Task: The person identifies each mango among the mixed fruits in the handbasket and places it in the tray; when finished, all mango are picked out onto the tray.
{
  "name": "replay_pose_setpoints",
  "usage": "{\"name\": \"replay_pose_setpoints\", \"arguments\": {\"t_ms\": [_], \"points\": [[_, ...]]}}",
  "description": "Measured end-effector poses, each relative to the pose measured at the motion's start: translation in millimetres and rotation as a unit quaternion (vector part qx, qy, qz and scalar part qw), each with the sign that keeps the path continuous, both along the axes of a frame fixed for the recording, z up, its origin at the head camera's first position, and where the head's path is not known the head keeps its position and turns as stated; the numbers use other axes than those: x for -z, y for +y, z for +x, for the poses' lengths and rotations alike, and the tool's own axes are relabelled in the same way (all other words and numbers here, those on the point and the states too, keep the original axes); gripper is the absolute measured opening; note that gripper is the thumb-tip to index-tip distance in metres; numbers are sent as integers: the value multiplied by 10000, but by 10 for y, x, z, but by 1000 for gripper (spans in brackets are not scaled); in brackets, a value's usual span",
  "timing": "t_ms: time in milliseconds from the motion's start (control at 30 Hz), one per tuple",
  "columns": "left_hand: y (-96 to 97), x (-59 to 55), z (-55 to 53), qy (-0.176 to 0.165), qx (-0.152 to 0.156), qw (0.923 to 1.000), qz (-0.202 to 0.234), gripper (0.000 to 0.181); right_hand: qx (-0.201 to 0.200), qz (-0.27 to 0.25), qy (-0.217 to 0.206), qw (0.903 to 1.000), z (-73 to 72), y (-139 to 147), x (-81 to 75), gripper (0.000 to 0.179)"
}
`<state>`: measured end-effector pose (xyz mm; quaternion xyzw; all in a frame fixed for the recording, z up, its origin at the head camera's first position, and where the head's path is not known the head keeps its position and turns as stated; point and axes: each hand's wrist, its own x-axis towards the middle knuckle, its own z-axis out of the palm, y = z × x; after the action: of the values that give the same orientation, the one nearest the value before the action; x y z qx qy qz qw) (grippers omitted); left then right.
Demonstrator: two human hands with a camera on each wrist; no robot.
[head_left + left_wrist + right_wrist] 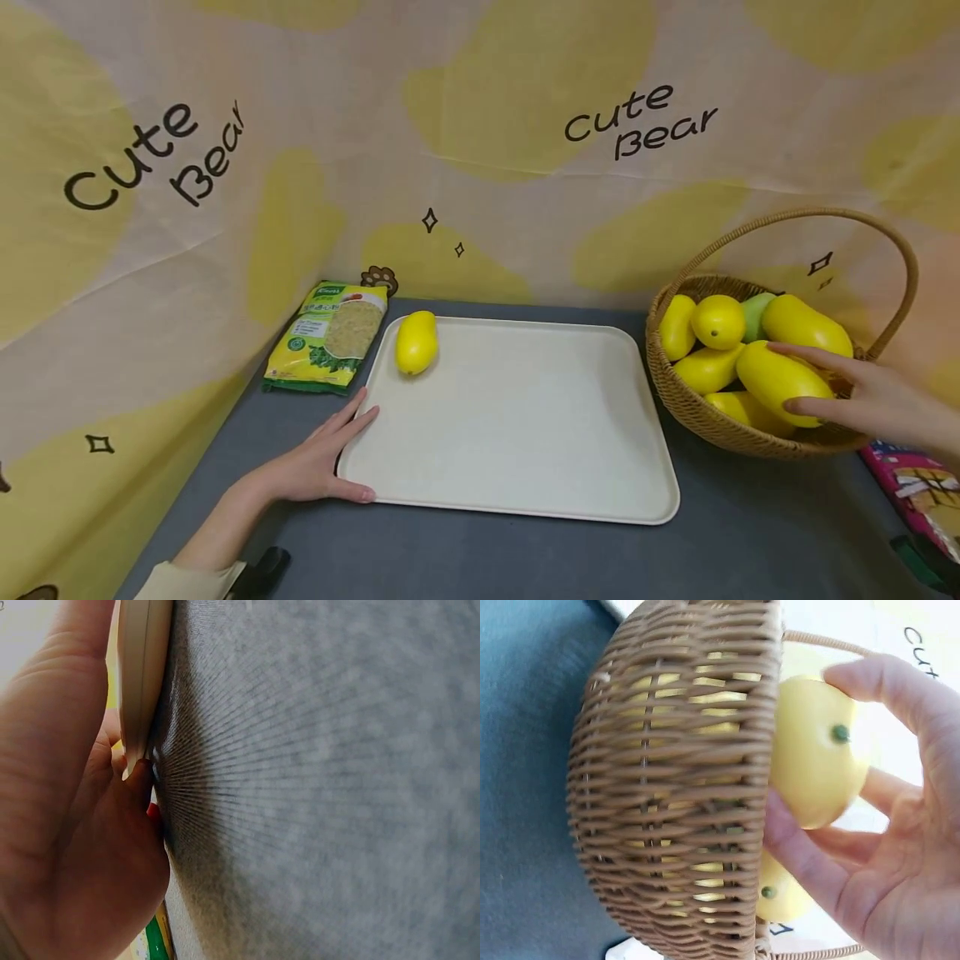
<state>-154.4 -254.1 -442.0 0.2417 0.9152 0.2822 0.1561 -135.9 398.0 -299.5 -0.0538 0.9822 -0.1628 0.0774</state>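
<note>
My right hand (855, 392) holds a plump yellow mango (780, 383) at the near right of a wicker basket (720, 429). In the right wrist view, thumb and fingers lie on opposite sides of this mango (817, 750), just above the basket's rim. Several other yellow mangoes and a green one (756, 315) fill the basket. At the left side of a cream tray (517, 417), my left hand (311, 462) rests with fingers spread against the rim and thumb at the near corner. A single yellow mango (416, 342) lies on the tray's far left.
A yellow-green food packet (327, 337) lies left of the tray, near the cloth backdrop (495, 167). The basket's tall handle (911, 267) arches over its right half. A pink packet (911, 487) sits at the right edge, on the grey table (487, 558).
</note>
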Motion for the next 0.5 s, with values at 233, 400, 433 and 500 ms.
{"name": "replay_pose_setpoints", "arguments": {"t_ms": [233,400,433,500], "points": [[9,-12,0,-84,-13,10000,-45,113,564,-1431,-178,9879,78,-117,-34,71],[13,-19,4,-131,-54,9999,-43,113,530,-2461,37,9678,137,-306,-27,65],[13,-24,7,-123,-44,9999,-31,113,484,-2628,32,9636,142,-352,-24,65],[15,-34,12,-104,-21,9999,-3,112,372,-2864,-36,9574,142,-460,-32,65]]}}
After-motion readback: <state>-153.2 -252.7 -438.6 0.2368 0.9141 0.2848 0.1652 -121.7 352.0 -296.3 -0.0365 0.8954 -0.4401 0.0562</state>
